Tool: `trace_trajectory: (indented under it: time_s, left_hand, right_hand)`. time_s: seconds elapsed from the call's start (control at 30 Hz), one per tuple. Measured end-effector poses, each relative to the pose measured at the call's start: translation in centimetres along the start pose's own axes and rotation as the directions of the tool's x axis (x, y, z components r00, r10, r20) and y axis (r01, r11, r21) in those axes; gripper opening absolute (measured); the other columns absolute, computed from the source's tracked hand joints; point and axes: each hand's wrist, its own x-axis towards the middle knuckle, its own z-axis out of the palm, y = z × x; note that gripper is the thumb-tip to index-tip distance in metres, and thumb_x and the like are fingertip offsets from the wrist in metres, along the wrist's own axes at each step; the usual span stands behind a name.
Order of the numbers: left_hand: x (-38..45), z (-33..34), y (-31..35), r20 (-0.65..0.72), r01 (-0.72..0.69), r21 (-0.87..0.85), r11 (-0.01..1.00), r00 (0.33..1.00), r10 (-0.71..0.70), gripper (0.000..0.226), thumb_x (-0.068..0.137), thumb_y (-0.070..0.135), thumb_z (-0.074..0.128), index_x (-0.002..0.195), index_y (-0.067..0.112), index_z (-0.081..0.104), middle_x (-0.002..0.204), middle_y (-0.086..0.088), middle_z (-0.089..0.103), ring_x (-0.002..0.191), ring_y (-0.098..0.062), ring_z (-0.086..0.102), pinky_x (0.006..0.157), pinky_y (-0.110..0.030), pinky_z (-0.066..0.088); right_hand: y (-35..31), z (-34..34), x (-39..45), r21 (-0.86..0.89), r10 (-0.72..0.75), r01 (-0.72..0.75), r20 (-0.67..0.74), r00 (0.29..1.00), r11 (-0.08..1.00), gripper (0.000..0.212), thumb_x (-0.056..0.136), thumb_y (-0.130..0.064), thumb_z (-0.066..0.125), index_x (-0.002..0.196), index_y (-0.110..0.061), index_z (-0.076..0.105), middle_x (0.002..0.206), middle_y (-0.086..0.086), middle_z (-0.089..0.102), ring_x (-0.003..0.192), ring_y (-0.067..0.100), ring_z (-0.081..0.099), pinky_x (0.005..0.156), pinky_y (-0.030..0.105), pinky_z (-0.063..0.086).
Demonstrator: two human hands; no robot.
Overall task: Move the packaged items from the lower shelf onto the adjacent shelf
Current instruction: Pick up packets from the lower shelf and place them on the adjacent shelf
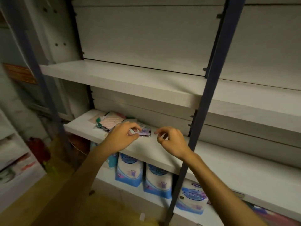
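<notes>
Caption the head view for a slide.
Left hand pinches a small packet on the shelf; right hand hovers beside it.

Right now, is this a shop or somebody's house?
Probably a shop or its stockroom: long white metal shelves on blue uprights, and matching blue-and-white packs lined up below.

White shelves (162, 149), dk-blue uprights (210, 88), pink-striped packet (112, 122), 3 blue/white bags (157, 181).
</notes>
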Motion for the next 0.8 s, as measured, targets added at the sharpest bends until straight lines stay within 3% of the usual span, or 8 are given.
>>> trace_trajectory:
  time_s: [0.23, 0.37, 0.47, 0.6, 0.8]
  left_hand:
    - [4.0, -3.9, -11.9, 0.023, 0.133, -0.007, 0.991, 0.991, -0.133, 0.02, 0.089, 0.016, 0.068, 0.103, 0.029, 0.073, 0.103, 0.009, 0.071, 0.095, -0.006, 0.063, 0.088, -0.027, 0.052]
    - [6.7, -5.8, -17.6, 0.042, 0.236, -0.004, 0.972, 0.971, -0.236, 0.015, 0.09, 0.016, 0.066, 0.098, 0.027, 0.073, 0.095, 0.01, 0.069, 0.087, -0.003, 0.062, 0.085, -0.026, 0.052]
    - [8.3, -6.0, -21.5, 0.015, 0.245, 0.015, 0.969, 0.969, -0.245, 0.02, 0.089, 0.007, 0.063, 0.099, 0.021, 0.074, 0.097, 0.007, 0.07, 0.086, -0.004, 0.062, 0.08, -0.017, 0.049]
    - [9.8, -5.3, -25.8, 0.015, 0.311, -0.007, 0.95, 0.95, -0.311, 0.019, 0.088, 0.008, 0.064, 0.096, 0.023, 0.073, 0.098, 0.005, 0.071, 0.087, -0.011, 0.062, 0.083, -0.027, 0.051]
    - [13.3, -4.4, -30.8, 0.092, 0.346, 0.015, 0.938, 0.934, -0.346, 0.011, 0.088, 0.017, 0.066, 0.091, 0.026, 0.071, 0.098, 0.004, 0.072, 0.092, -0.013, 0.064, 0.085, -0.03, 0.053]
  right_hand:
    - [0.7, 8.7, 9.4, 0.029, 0.113, -0.114, 0.036, 0.993, 0.993, 0.022, 0.084, -0.016, 0.061, 0.102, -0.022, 0.073, 0.1, -0.002, 0.073, 0.085, 0.015, 0.065, 0.076, 0.033, 0.055]
    - [1.0, 13.0, 14.3, -0.013, 0.158, -0.158, 0.08, 0.984, 0.987, 0.024, 0.084, -0.017, 0.06, 0.105, -0.024, 0.07, 0.1, -0.002, 0.072, 0.086, 0.016, 0.064, 0.077, 0.039, 0.058]
    - [1.1, 15.6, 17.3, -0.023, 0.172, -0.171, 0.086, 0.981, 0.985, 0.028, 0.082, -0.017, 0.061, 0.108, -0.022, 0.07, 0.098, -0.002, 0.071, 0.085, 0.018, 0.065, 0.077, 0.042, 0.058]
    - [1.2, 18.7, 19.4, -0.043, 0.206, -0.202, 0.105, 0.973, 0.978, 0.025, 0.084, -0.015, 0.064, 0.107, -0.022, 0.072, 0.101, -0.004, 0.071, 0.087, 0.016, 0.064, 0.079, 0.038, 0.057]
    - [2.0, 22.3, 21.4, -0.043, 0.265, -0.262, 0.104, 0.959, 0.964, 0.02, 0.088, -0.016, 0.066, 0.107, -0.019, 0.072, 0.103, 0.0, 0.072, 0.087, 0.013, 0.064, 0.078, 0.037, 0.059]
